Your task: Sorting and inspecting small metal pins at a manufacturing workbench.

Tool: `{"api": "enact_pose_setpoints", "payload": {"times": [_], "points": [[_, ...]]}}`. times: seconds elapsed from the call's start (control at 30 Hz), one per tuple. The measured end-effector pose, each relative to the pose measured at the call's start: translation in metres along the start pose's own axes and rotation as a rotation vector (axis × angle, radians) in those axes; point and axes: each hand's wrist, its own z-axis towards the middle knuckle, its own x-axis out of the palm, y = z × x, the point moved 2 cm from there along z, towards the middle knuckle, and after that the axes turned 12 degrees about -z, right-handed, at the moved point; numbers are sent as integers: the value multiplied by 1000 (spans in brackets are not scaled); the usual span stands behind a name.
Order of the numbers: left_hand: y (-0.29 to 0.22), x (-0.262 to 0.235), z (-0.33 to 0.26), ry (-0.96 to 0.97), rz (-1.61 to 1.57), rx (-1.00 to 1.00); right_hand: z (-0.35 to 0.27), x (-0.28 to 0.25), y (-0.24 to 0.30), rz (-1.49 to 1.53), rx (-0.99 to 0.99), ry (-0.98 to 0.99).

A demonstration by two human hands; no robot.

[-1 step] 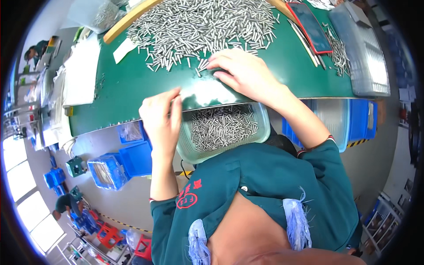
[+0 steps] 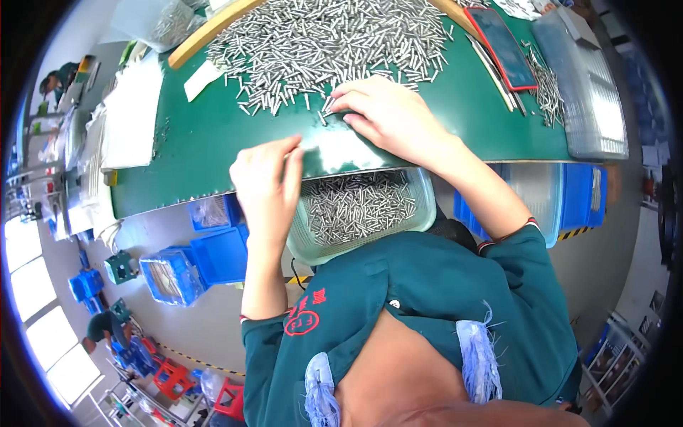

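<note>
Right hand (image 2: 388, 117), fingers curled, is right at the near edge of the pins (image 2: 334, 43), heaped on the table (image 2: 206, 149); whether it grips one, you can't tell. Left hand (image 2: 265, 169) is half curled by the table's front edge, its hold unclear too. Below that edge sits the basket (image 2: 425, 203), more pins inside. Off right lies the phone (image 2: 501, 50).

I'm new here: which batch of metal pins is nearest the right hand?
The large tabletop heap, at the right hand; the basketed pins and small right pile lie farther.
</note>
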Motion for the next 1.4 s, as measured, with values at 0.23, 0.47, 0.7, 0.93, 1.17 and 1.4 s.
{"api": "enact_pose_setpoints", "payload": {"times": [0.23,0.47,0.7,0.93,1.17,1.4], "points": [[7,39,18,122,169,-116,16,16,6,-164,-109,-54],[7,38,15,145,136,-122,17,15,4,-145,-92,-14],[-3,38,1,138,28,-48,-5,8,18,-88,-37,99],[13,27,22,66,71,-10,-20,-1,27,15,119,74],[24,34,29,178,286,-78,-21,0,24,-129,68,62],[16,24,3,101,115,-208,-23,-1,25,-62,76,30]]}}
